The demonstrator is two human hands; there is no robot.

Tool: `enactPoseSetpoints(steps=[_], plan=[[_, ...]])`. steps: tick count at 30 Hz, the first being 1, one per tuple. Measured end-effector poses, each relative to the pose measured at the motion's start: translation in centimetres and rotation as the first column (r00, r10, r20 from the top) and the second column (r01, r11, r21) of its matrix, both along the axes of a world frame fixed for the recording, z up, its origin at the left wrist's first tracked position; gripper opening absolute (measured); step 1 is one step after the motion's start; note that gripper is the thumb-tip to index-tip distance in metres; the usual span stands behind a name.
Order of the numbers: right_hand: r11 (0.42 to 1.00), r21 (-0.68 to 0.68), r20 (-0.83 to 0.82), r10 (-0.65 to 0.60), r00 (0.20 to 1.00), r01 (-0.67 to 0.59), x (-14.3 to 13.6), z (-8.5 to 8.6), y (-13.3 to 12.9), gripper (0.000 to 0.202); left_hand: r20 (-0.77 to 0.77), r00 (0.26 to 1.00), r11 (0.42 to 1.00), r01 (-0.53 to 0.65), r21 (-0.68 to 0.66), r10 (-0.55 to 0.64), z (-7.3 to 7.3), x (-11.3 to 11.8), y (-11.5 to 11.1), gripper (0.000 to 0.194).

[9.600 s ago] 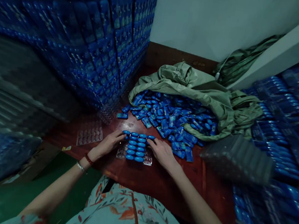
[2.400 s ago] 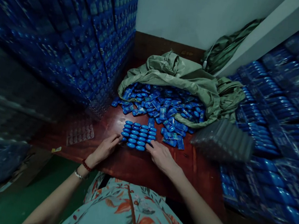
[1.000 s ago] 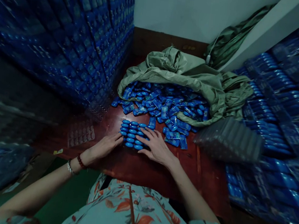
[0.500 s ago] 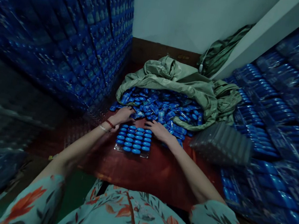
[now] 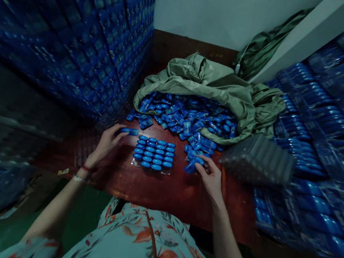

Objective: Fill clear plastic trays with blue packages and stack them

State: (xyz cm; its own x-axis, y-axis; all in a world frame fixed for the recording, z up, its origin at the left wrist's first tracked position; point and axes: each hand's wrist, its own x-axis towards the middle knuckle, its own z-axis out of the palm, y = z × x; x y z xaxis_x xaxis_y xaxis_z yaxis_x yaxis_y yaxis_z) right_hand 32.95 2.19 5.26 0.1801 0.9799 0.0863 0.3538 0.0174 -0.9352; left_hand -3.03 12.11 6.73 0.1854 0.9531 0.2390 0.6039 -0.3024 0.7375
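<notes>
Currently, left hand (image 5: 106, 143): out to the left of the block, thumb and fingers closed in a pinch on a blue pack.
Left-hand pack (image 5: 131, 132): juts rightward from the fingertips, a little blurred; its long axis runs roughly left to right, much as the packs in the block do. Its free end is just beside the block's far left corner; whether they touch, I cannot tell.
Block of blue packs (image 5: 153, 153): four columns, on the red surface (image 5: 151, 188) between the two hands, with clear plastic (image 5: 166, 171) showing at its near edge.
Right hand (image 5: 212, 178): right of the block, beside loose blue packs (image 5: 187, 124), fingers pinched on another pack.
Right-hand pack (image 5: 193, 164): left of those fingers, on the side facing the block, slanting from near left to far right; bare surface separates it from the block.
Nearer hand: by its pack, the left; the right is farther off.
</notes>
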Motion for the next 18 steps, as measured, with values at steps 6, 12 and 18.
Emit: enactPoseSetpoints(steps=[6,12,18], plan=[[0.996,0.034,0.088,0.083,0.993,-0.086,-4.3,-1.1,-4.3,0.018,-0.031,0.998,0.988,-0.055,-0.144,0.051,-1.4,-1.5,-9.0,0.03],[0.922,0.171,0.387,0.262,0.884,-0.349,-5.3,-2.2,-3.0,0.019,-0.167,0.978,0.99,0.132,0.05,-0.122,-3.0,1.5,-9.8,0.026],[0.876,0.106,0.488,0.366,0.792,-0.47,-4.5,-1.4,-2.2,0.022,-0.204,0.959,0.976,0.213,0.052,-0.198,-2.9,1.3,-8.9,0.028]])
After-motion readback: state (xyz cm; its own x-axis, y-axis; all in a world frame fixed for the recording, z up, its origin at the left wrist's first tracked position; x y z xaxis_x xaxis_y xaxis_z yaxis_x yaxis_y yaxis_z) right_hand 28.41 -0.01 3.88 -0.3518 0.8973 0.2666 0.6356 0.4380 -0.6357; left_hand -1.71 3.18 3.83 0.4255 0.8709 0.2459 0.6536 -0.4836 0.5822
